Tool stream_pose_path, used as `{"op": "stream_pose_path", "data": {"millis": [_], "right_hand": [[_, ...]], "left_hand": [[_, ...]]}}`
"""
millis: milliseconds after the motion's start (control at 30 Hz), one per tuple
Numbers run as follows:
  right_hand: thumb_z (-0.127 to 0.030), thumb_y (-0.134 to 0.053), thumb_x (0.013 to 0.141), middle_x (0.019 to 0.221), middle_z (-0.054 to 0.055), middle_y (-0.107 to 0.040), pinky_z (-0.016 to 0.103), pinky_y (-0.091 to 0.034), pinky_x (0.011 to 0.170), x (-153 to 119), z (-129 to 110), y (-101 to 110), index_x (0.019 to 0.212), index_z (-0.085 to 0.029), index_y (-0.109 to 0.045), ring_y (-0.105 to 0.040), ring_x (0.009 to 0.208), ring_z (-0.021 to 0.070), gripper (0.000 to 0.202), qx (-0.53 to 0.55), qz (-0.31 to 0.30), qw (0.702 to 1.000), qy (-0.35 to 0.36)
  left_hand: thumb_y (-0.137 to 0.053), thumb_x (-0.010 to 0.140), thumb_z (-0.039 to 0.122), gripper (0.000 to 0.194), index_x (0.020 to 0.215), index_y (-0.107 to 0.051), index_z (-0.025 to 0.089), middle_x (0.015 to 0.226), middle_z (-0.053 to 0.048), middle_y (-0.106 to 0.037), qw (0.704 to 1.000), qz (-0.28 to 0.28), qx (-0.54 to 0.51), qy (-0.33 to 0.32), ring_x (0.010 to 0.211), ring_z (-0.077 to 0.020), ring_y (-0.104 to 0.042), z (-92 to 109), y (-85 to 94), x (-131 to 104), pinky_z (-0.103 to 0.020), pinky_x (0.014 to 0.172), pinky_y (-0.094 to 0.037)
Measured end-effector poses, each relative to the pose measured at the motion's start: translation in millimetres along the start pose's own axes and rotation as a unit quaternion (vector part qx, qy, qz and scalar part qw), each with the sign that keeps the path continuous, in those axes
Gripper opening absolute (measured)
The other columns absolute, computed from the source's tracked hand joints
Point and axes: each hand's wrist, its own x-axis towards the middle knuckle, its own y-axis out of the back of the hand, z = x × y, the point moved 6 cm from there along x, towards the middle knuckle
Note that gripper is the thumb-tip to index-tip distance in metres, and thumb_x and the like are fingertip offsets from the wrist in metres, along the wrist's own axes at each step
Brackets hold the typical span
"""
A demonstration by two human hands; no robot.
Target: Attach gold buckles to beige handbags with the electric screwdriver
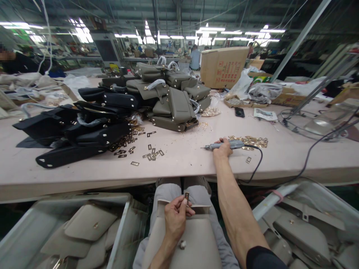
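Observation:
My left hand pinches a small rectangular metal plate between thumb and fingers, just above a beige handbag lying across my lap. A metal knob-like fitting shows on the bag. On the tabletop my right hand is wrapped round a grey electric screwdriver, its bit pointing left and its dark cord running off to the right. A heap of gold metal plates lies just beyond the screwdriver.
Black bags and olive bags are piled on the table, with loose plates nearby. A plastic crate of beige bag pieces stands left of my legs, another crate right. Behind are a cardboard box and a wire stand.

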Motion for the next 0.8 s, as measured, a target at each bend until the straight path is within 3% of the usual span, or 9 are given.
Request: {"op": "stream_pose_path", "data": {"millis": [500,800], "right_hand": [[-0.014,-0.067,0.083,0.074,-0.002,-0.064,0.019,-0.046,0.037,-2,-1,0,0.083,-0.020,-0.049,-0.053,0.049,0.0082,0.019,0.005,0.003,1.000,0.005],[-0.010,-0.061,0.087,0.071,-0.005,-0.059,0.018,-0.043,0.038,-23,-17,-7,0.084,-0.021,-0.047,-0.049,0.048,0.0074,0.018,0.032,-0.019,0.999,-0.028]], "left_hand": [[-0.075,0.086,0.053,0.043,0.099,-0.075,0.013,0.078,-0.009,-0.077,1.000,0.004,-0.003,-0.001,0.054,-0.0198,-0.073,-2,1.4,-1,-0.027,0.050,-0.060],[-0.074,0.087,0.054,0.044,0.097,-0.075,0.011,0.079,-0.010,-0.077,1.000,0.002,-0.004,0.003,0.056,-0.0201,-0.074,-3,0.7,2,-0.027,0.052,-0.062]]}}
